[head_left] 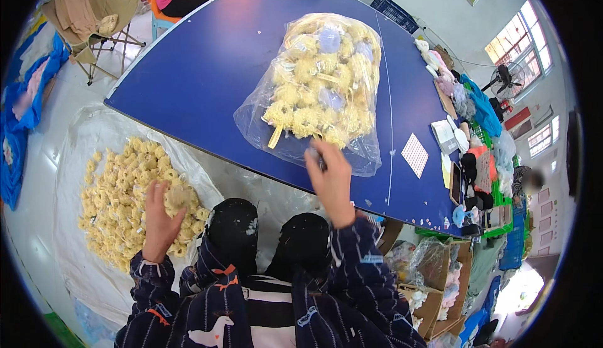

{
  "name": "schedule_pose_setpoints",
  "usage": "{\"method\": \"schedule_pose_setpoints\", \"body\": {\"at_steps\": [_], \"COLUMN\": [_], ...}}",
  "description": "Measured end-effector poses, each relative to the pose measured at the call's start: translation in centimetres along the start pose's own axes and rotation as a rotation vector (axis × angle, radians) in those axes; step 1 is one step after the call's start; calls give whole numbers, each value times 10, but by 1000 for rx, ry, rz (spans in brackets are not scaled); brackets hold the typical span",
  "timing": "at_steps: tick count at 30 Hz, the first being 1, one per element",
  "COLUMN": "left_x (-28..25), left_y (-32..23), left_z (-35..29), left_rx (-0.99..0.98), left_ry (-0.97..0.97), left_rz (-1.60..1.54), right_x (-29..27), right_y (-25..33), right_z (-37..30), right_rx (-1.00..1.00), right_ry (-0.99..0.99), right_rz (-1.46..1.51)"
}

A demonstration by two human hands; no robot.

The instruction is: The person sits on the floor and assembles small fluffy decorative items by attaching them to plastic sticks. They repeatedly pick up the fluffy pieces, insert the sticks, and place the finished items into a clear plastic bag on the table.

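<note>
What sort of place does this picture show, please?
Probably a workshop handling small soft goods: a heap of fluffy yellow pieces lies on a white sheet, and a clear bag full of similar pieces lies on the large blue table.

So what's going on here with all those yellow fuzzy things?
A person is working with both bare hands. Their left hand is over a big pile of fuzzy yellow things on a white sheet; it's too blurry to tell if it's gripping one. Their right hand is at the near end of a clear plastic bag on the blue table. The bag already has lots of similar yellow things inside.
</note>
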State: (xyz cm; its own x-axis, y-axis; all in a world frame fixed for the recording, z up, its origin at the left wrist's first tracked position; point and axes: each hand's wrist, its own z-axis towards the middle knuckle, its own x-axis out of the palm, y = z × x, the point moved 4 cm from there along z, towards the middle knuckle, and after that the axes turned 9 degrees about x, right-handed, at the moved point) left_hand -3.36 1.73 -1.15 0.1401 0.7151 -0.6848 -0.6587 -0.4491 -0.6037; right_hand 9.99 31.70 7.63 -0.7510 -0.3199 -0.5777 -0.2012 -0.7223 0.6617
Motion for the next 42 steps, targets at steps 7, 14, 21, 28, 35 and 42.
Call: {"method": "schedule_pose_setpoints", "body": {"at_steps": [7,14,21,28,35,42], "left_x": [39,87,115,111,104,108], "left_y": [-37,-121,-157,-157,-155,-143], "left_z": [-5,27,21,10,4,-3], "left_rx": [-159,-347,-391,-267,-231,-318], "left_ry": [339,560,556,390,375,401], "left_rz": [-743,-1378,-1677,-1542,-1565,-1810], "right_x": [41,-21,-41,-29,-25,-15], "right_y": [-62,-15,-3,-12,-10,-12], "right_z": [37,-9,-59,-107,-107,-111], "right_rx": [88,59,115,471,363,435], "right_ry": [49,160,227,254,327,398], "right_rz": [-380,44,178,505,478,711]}}
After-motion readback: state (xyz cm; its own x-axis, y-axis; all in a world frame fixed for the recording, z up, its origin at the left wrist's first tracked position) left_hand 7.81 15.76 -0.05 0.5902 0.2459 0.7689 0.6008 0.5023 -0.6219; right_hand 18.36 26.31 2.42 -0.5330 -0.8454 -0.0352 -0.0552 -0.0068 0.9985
